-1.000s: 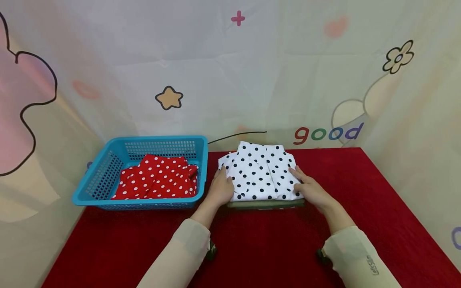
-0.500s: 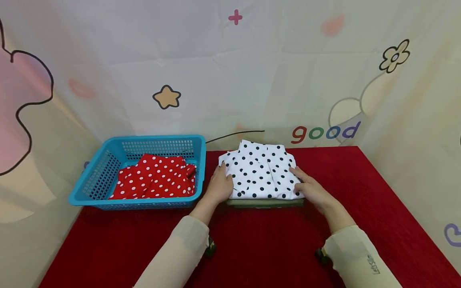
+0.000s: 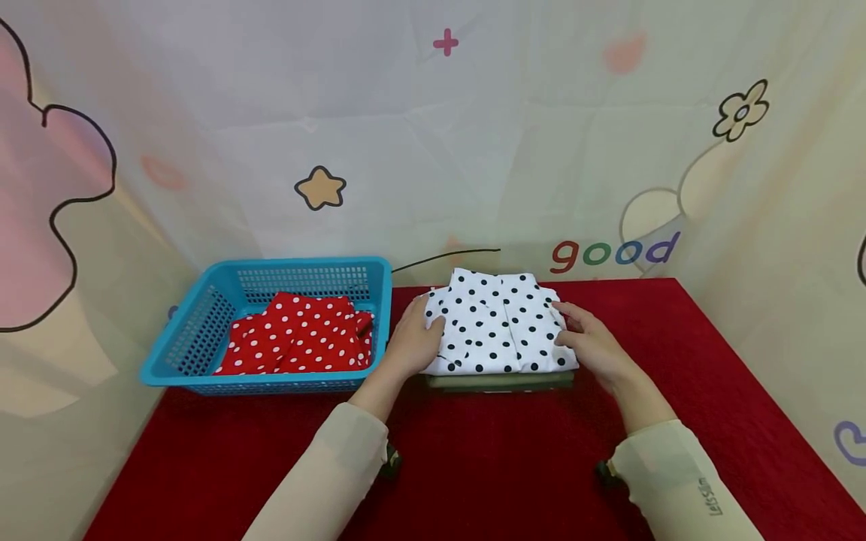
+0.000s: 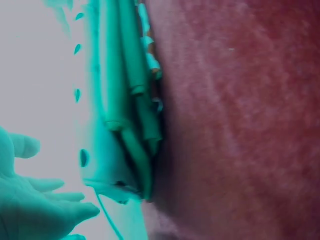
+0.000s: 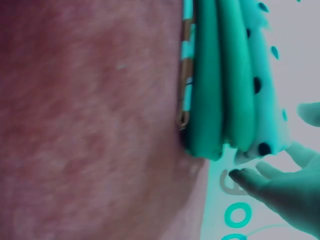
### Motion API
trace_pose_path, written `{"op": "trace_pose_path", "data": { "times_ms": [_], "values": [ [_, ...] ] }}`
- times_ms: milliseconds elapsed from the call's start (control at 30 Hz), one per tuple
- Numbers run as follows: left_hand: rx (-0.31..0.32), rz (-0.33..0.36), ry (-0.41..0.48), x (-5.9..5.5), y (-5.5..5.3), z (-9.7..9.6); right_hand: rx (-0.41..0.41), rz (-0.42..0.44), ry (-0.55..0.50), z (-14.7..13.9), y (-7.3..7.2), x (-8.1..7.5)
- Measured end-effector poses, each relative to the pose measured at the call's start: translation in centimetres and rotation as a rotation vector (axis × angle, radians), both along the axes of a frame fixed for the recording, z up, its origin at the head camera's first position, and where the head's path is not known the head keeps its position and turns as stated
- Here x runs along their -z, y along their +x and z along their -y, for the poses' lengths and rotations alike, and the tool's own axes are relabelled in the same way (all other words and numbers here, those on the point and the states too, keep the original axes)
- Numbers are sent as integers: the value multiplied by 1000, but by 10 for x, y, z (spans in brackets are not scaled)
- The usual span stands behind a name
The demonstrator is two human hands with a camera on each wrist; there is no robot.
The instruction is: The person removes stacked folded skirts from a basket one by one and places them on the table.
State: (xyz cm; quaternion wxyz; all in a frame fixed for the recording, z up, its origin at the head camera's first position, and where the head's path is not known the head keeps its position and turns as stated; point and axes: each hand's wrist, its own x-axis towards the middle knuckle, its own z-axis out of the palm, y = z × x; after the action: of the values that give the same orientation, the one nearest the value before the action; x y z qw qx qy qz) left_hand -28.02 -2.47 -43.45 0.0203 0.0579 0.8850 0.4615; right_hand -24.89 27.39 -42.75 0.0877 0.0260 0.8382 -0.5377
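A folded white shirt with black dots (image 3: 483,323) lies on top of a small stack, its collar end toward the back. Beneath it shows a folded olive-green garment (image 3: 501,382). In the right wrist view, a thin striped layer (image 5: 187,65) lies at the bottom. At the stack's left side is my left hand (image 3: 416,342), fingers extended, thumb over the edge of the white shirt. My right hand (image 3: 597,347) is at the right side, fingers loosely bent and pointing at the edge. Neither hand grips the stack.
Left of the stack stands a blue plastic basket (image 3: 264,385) holding a red garment with white dots (image 3: 304,334). A dark red cloth (image 3: 501,458) covers the table. Behind it hangs a printed pale curtain (image 3: 433,150).
My right hand has drawn slightly to the right, off the white shirt's side. My left hand has shifted up a little along its edge. The stack and basket stay put.
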Motion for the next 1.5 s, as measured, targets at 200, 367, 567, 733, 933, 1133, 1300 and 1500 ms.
{"op": "trace_pose_path", "data": {
  "times_ms": [200,367,567,733,933,1133,1300,1500],
  "values": [
    [58,-36,4,-18,8,4,62,-27,-15,13,0,-16],
    [77,-81,-23,-29,11,12,84,-72,-34,27,2,-27],
    [52,-104,-1,-36,13,28,99,-96,-42,42,1,-32],
    [17,-89,-17,-37,13,42,75,-109,-93,58,-1,-32],
    [-2,-58,-42,-40,12,59,23,-126,-135,79,-3,-32],
    [-13,-27,-47,-46,15,76,-24,-141,-185,95,-5,-30],
    [-12,-33,-47,-48,15,90,-48,-148,-226,107,-6,-29],
    [-8,-39,-62,-50,14,107,-59,-140,-266,124,-8,-32]
  ]
}}
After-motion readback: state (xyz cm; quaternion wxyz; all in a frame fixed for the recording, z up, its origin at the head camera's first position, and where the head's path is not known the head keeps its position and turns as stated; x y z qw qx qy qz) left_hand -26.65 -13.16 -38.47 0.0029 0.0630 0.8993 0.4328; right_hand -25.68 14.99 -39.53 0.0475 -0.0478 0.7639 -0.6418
